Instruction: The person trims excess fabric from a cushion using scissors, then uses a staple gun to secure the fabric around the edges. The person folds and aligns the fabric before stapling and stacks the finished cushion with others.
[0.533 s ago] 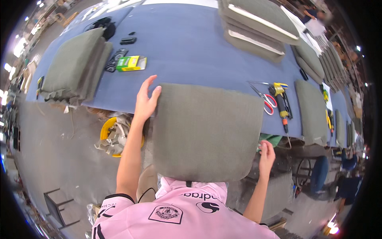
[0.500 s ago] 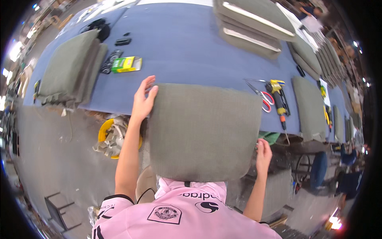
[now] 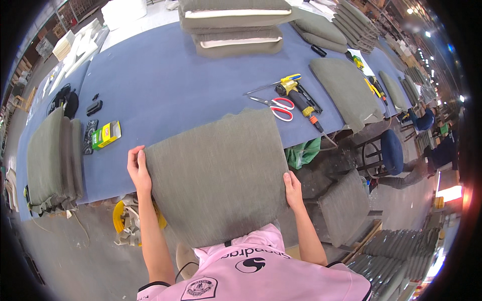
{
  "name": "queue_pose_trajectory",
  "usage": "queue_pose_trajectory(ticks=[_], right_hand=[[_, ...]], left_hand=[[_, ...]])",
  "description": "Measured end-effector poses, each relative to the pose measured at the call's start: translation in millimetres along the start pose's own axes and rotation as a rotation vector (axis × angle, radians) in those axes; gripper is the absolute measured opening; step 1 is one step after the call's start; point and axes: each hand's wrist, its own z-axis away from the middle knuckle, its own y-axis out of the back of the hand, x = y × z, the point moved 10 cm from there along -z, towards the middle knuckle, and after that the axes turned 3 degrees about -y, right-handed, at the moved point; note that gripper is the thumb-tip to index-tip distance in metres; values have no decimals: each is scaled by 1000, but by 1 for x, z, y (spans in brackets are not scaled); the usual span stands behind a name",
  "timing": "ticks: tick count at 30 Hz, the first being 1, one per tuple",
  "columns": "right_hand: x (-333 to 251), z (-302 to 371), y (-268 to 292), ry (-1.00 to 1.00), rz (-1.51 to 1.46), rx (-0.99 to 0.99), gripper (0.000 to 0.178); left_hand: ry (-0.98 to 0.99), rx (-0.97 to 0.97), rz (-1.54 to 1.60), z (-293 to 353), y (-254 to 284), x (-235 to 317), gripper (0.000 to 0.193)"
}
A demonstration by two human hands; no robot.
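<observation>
A grey-green fabric-covered seat cushion (image 3: pixel 221 180) lies tilted in front of my body, its far edge over the blue table and its near edge against my pink shirt. My left hand (image 3: pixel 139 170) grips its far left corner, thumb on top and the other fingers round the side. On the opposite side my right hand (image 3: pixel 293 190) holds the edge, thumb upward; its other fingers are partly hidden. Just beyond the far right corner lie red-and-white-handled scissors (image 3: pixel 281 108) and a yellow-and-black air stapler (image 3: pixel 299 103) with a hose.
Stacked cushions stand at the table's far side (image 3: pixel 238 42) and left end (image 3: pixel 52 155). Another cushion (image 3: pixel 346 93) lies on the right. A yellow-green box (image 3: pixel 107 135) sits left. Below the table are a green cloth (image 3: pixel 303 153) and a yellow-rimmed bucket (image 3: pixel 119 215); a blue stool (image 3: pixel 390 153) stands right.
The view has swung to the right. The cushion has turned so its far right corner points up the table, and my right hand has come up against its side, thumb showing.
</observation>
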Motion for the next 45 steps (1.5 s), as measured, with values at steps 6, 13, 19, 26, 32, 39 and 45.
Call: queue_pose_trajectory(ticks=[6, 13, 19, 26, 32, 39, 45], right_hand=[[13, -3, 8, 25, 20, 38, 57], [-175, -74, 30, 595, 334, 175, 27], [-238, -296, 19, 811, 1009, 306, 31], [-189, -411, -7, 432, 1546, -137, 59], [-214, -419, 11, 404, 1590, -153, 55], [-269, -400, 45, 557, 737, -143, 31], [-253, -324, -41, 306, -160, -544, 23]], left_hand=[[-11, 17, -22, 6, -2, 18, 26], [-135, 20, -715, 6, -3, 47, 31], [-421, -264, -634, 61, -168, 150, 52], [-467, -371, -717, 107, -223, 155, 55], [-459, -358, -737, 106, -225, 152, 50], [-461, -349, -719, 108, -230, 155, 51], [-467, -349, -717, 107, -229, 155, 51]])
